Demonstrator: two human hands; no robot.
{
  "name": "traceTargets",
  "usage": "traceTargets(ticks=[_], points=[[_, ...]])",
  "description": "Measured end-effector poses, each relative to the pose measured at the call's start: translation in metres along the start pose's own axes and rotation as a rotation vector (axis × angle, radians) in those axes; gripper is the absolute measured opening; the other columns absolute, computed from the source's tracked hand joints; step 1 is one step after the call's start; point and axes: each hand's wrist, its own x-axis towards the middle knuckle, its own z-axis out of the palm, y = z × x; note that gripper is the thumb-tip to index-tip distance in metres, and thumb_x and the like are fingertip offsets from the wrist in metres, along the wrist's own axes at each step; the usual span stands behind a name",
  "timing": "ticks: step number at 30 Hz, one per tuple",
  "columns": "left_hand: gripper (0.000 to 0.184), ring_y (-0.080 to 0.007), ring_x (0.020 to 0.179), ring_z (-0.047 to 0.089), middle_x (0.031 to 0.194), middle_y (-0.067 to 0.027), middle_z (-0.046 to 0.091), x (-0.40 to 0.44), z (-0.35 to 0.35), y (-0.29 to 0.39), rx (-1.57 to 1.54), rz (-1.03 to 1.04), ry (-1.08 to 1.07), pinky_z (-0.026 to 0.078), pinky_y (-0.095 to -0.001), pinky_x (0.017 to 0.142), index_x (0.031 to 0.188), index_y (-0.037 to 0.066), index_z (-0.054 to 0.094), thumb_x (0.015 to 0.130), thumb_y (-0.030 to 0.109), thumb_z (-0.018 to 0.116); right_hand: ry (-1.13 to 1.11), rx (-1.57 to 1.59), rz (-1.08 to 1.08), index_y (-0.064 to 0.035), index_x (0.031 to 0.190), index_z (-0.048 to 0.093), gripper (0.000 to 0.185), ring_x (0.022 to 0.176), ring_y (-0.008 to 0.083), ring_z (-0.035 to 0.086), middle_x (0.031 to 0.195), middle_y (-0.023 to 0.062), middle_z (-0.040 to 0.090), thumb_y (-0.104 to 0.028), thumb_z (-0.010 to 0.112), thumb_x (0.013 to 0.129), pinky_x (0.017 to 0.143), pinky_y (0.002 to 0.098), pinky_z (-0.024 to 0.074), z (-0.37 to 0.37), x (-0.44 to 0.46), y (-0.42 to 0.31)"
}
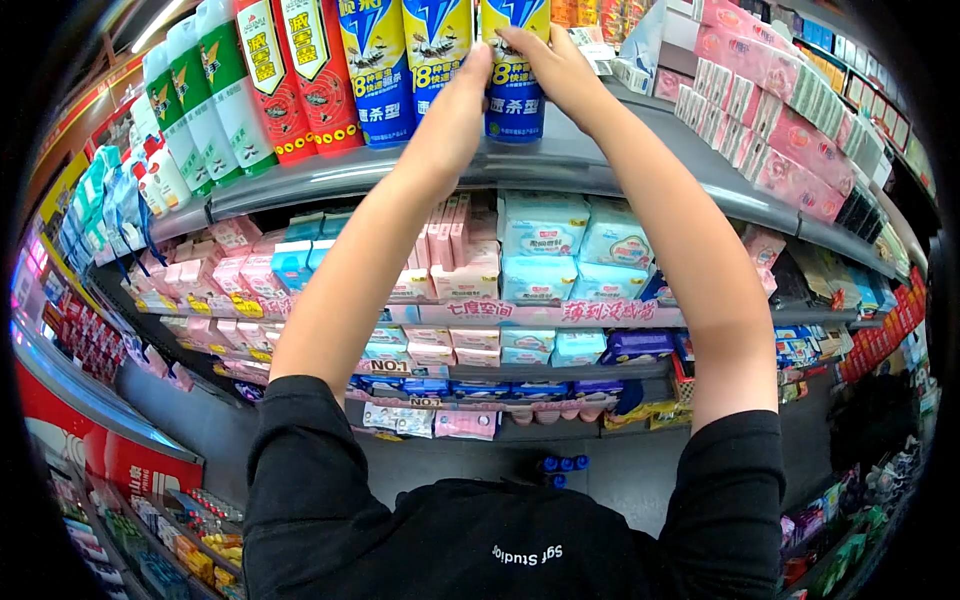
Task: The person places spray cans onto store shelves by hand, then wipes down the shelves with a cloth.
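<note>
A blue and yellow insecticide spray can (515, 95) stands upright at the right end of a row on the top shelf. My right hand (552, 68) grips it from the right, fingers bent across its upper front. On its left side, my left hand (462, 112) is closed against it, thumb upward; its other fingers are mostly hidden. Two matching cans stand to the left, the middle can (430, 60) partly covered by my left hand and the outer can (377, 80) in plain sight.
Red spray cans (318, 85) and green-and-white spray cans (235, 100) continue the row leftward. Pink tissue packs (770, 130) are stacked on the right. Below the top shelf's grey edge (600, 180), lower shelves hold pink and pale blue packs (540, 225). Blue-capped items (565, 464) stand on the floor.
</note>
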Motion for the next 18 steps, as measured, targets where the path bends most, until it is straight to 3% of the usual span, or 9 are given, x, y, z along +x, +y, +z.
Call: traceTargets(ticks=[4, 6, 7, 10, 18], points=[[0.07, -0.0252, 0.14, 0.017, 0.15, -0.0173, 0.022, -0.019, 0.007, 0.004, 0.091, 0.08, -0.029, 0.017, -0.0391, 0.113, 0.142, -0.006, 0.021, 0.098, 0.049, 0.027, -0.082, -0.182, 0.159, -0.0057, 0.129, 0.044, 0.058, 0.096, 0.015, 0.059, 0.105, 0.0095, 0.061, -0.033, 0.064, 0.082, 0.073, 0.0293, 0.0507, -0.015, -0.028, -0.012], [0.066, -0.0266, 0.137, 0.025, 0.145, -0.0182, 0.031, -0.023, 0.006, -0.002, 0.197, 0.13, -0.006, 0.02, -0.0358, 0.111, 0.139, -0.007, 0.029, 0.099, 0.046, 0.03, -0.067, -0.146, 0.132, 0.0014, 0.131, 0.04, 0.075, 0.075, 0.0158, 0.061, 0.095, 0.0157, 0.064, -0.032, 0.074, 0.072, 0.057, 0.0274, 0.0485, -0.017, -0.032, -0.007], [0.065, -0.0297, 0.134, 0.031, 0.141, -0.0234, 0.035, -0.023, 0.007, -0.004, 0.291, 0.178, 0.023, 0.023, -0.0349, 0.11, 0.136, -0.01, 0.031, 0.099, 0.044, 0.032, -0.122, -0.13, 0.173, 0.0013, 0.134, 0.035, 0.082, 0.074, 0.0162, 0.061, 0.095, 0.0161, 0.064, -0.031, 0.076, 0.071, 0.056, 0.0275, 0.0486, -0.019, -0.032, -0.007], [0.066, -0.0401, 0.129, 0.036, 0.133, -0.0327, 0.04, -0.023, 0.004, -0.006, 0.637, 0.306, 0.068, 0.027, -0.0388, 0.108, 0.131, -0.014, 0.035, 0.097, 0.042, 0.036, -0.105, -0.063, 0.155, 0.0005, 0.138, 0.028, 0.089, 0.073, 0.017, 0.06, 0.097, 0.0174, 0.061, -0.029, 0.078, 0.07, 0.055, 0.0279, 0.0492, -0.016, -0.036, 0.001], [0.059, -0.0377, 0.129, 0.037, 0.135, -0.0281, 0.04, -0.03, 0.001, -0.011, 0.904, 0.339, 0.078, 0.028, -0.0393, 0.107, 0.131, -0.006, 0.04, 0.097, 0.041, 0.039, -0.129, -0.009, 0.104, -0.0006, 0.138, 0.028, 0.084, 0.083, 0.0199, 0.062, 0.101, 0.0201, 0.06, -0.025, 0.078, 0.074, 0.062, 0.0284, 0.0508, -0.013, -0.037, 0.006]])
